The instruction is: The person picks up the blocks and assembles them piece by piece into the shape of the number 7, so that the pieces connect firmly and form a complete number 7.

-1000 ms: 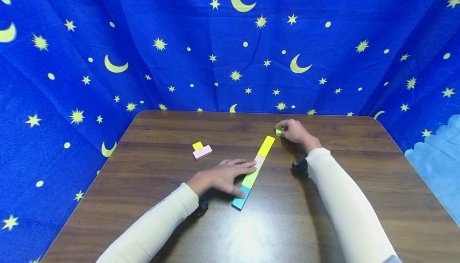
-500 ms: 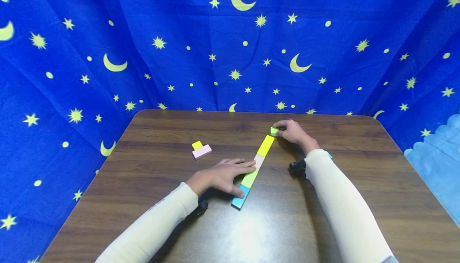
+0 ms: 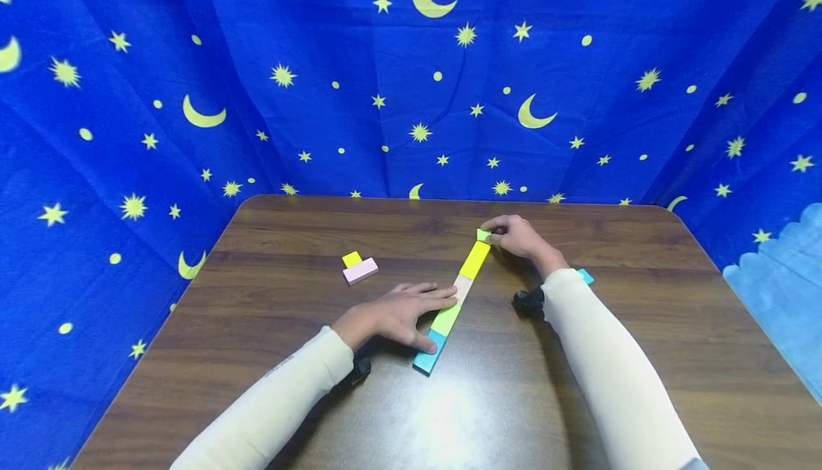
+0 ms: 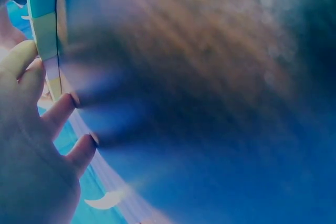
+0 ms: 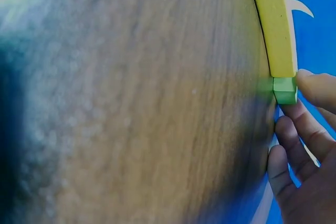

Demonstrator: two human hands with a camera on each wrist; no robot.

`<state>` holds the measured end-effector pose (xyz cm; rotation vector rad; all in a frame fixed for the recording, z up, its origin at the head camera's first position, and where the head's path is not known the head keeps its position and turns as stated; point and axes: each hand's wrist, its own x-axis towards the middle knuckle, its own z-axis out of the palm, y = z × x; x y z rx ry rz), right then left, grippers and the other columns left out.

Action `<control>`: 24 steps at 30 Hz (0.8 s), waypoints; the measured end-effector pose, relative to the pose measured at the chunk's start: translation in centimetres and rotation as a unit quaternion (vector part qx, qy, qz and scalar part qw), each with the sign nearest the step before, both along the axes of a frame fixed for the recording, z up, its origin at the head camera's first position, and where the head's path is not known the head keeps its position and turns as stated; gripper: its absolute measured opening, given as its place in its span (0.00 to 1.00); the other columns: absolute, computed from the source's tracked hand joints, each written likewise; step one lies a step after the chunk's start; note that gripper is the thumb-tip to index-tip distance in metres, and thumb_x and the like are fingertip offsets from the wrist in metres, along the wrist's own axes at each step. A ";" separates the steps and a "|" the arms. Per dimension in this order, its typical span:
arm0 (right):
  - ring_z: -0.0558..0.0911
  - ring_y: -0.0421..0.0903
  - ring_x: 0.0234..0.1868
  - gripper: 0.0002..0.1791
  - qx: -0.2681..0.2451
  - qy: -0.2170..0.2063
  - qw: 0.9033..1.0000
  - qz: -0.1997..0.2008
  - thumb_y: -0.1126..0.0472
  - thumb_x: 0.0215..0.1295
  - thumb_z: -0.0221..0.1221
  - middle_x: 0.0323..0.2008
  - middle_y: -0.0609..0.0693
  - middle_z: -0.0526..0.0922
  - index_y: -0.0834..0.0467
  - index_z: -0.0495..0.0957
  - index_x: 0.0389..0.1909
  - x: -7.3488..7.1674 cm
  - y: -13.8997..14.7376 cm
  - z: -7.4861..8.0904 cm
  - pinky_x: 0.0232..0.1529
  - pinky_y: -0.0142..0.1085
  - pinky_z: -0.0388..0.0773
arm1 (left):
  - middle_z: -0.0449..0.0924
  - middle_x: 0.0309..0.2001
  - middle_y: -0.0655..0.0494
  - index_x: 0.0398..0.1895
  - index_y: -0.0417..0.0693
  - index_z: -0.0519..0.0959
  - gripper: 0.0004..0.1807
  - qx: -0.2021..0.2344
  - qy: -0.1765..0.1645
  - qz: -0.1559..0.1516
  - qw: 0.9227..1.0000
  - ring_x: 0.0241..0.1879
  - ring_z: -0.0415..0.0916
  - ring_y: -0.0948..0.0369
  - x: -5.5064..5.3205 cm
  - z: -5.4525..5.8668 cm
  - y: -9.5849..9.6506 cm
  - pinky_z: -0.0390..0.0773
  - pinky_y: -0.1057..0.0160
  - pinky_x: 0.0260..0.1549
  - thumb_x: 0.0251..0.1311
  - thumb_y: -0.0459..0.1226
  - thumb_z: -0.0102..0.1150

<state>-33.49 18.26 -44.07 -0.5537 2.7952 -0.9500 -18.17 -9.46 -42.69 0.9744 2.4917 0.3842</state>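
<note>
A straight slanting row of blocks lies on the table: a blue block [image 3: 427, 361] nearest, then a light green block [image 3: 445, 320], a pale wooden block [image 3: 462, 289] and a yellow block [image 3: 474, 260]. My left hand [image 3: 399, 317] rests along the row's left side with fingers spread, its thumb on the blue block and fingertips at the pale one. At the far end, my right hand [image 3: 519, 238] pinches a small green block [image 3: 483, 235] between thumb and finger. In the right wrist view this green block [image 5: 285, 90] meets the end of the yellow block [image 5: 278, 30].
To the left, a small yellow block [image 3: 352, 259] lies against a pink block [image 3: 361, 271]. Another blue block [image 3: 585, 277] is partly hidden behind the right sleeve [image 3: 597, 341]. A blue curtain [image 3: 334, 120] with moons and stars hangs behind the wooden table [image 3: 289, 227].
My right hand has moved left with the small green block, bringing it to the yellow block's end. The blue block beside the right sleeve has come into view. My left hand has stayed put.
</note>
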 end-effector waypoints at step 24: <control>0.76 0.52 0.44 0.18 -0.017 -0.001 1.000 0.005 0.64 0.67 0.57 0.50 0.62 0.81 0.62 0.80 0.56 0.4 0.3 0.2 0.43 0.36 0.73 | 0.40 0.81 0.72 0.79 0.66 0.53 0.46 0.005 -0.008 0.000 1.000 0.81 0.40 0.53 0.2 0.2 0.0 0.45 0.43 0.77 0.59 0.58 0.63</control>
